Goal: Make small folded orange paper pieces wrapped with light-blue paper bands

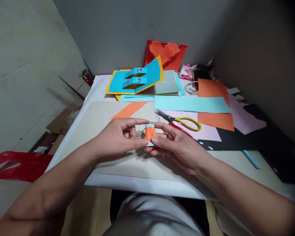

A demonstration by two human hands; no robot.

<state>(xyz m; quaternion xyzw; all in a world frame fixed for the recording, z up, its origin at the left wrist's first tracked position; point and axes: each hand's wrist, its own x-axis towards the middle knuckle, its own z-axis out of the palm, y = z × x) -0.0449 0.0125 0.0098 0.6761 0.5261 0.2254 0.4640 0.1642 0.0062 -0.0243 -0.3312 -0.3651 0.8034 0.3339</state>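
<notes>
Between my two hands, above the table, is a small folded piece of orange paper (150, 132) with light blue bands along its top and bottom edges. My left hand (123, 134) grips its left side, index finger at the top edge and thumb at the bottom. From the right, my right hand (172, 141) pinches the same piece, thumb on its lower front and index finger at the top. The other right fingers curl beneath it. Just beyond the right hand lie scissors (178, 121) with yellow and red handles, blades pointing left.
An orange strip (129, 110) lies beyond my left hand. Further back are a light blue strip (191, 104), an orange sheet (213, 88), a blue and yellow pop-up card (137, 82) and a red paper card (166, 54). Black paper (238, 141) covers the right side. A red bag (22, 165) hangs left.
</notes>
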